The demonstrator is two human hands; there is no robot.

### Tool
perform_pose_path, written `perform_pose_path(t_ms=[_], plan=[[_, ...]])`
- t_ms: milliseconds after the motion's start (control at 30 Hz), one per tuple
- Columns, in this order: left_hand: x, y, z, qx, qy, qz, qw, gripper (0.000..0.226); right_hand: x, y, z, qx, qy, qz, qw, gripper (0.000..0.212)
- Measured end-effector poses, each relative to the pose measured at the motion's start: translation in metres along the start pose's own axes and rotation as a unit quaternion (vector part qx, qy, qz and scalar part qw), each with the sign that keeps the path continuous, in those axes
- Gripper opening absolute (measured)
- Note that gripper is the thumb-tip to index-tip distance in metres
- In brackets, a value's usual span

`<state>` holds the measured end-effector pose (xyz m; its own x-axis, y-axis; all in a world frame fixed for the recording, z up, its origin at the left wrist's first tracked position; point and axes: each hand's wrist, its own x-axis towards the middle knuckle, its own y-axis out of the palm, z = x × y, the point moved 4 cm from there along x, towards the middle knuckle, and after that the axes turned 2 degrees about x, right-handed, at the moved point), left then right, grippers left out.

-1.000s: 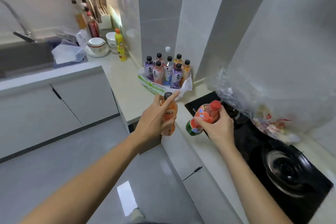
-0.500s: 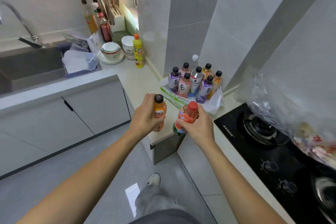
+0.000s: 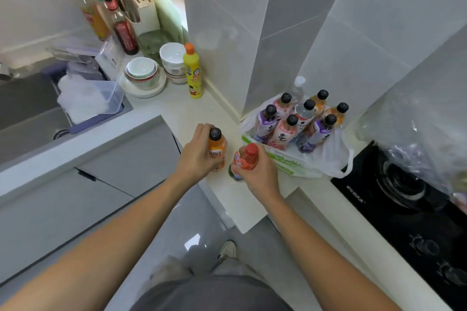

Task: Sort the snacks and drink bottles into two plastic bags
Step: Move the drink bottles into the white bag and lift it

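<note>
My left hand [image 3: 198, 156] grips an orange drink bottle with a black cap [image 3: 216, 145], held upright over the counter corner. My right hand [image 3: 257, 171] grips an orange bottle with a red cap [image 3: 246, 159], tilted a little, just right of the first. Behind them a white plastic bag with green print [image 3: 328, 156] stands open on the counter and holds several black-capped drink bottles [image 3: 293, 126]. A clear plastic bag with snacks [image 3: 414, 149] lies at the right over the stove.
A black gas stove [image 3: 409, 204] fills the right counter. A yellow dish-soap bottle [image 3: 192, 70], stacked bowls [image 3: 144, 76], sauce bottles [image 3: 121, 25] and a knife block stand at the back left. A sink [image 3: 27, 113] with a clear tub [image 3: 91, 98] lies far left.
Both hands have carried their bottles left, away from the stove, and lowered them to the counter corner in front of the white bag. The view has tilted down and swung left.
</note>
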<state>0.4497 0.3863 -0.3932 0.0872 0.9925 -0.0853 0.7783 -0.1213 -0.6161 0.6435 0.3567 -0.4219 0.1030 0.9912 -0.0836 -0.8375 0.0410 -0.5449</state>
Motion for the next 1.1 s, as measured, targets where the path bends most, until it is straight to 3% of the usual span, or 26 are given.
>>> perform_pose_path(t_ms=[300,733,800,900,1100], plan=[[0.077,-0.024,0.023,0.071,0.102,0.061,0.99,0.053,0.037,0.049,0.021,0.002,0.064,-0.057,0.996,0.057],[0.137,-0.045,0.057,0.028,0.16,0.156,0.974,0.065,0.064,0.094,0.049,0.02,0.105,-0.134,0.985,0.069],[0.133,-0.046,0.065,0.055,0.147,0.143,0.977,0.074,0.06,0.092,0.047,0.0,0.113,-0.129,0.985,0.076],[0.116,-0.052,0.058,0.087,0.196,0.076,0.974,0.074,0.049,0.079,0.042,-0.051,0.118,-0.113,0.985,0.086],[0.079,-0.062,-0.003,0.076,0.292,0.0,0.953,0.074,0.016,0.032,0.015,-0.114,0.13,-0.114,0.978,0.079]])
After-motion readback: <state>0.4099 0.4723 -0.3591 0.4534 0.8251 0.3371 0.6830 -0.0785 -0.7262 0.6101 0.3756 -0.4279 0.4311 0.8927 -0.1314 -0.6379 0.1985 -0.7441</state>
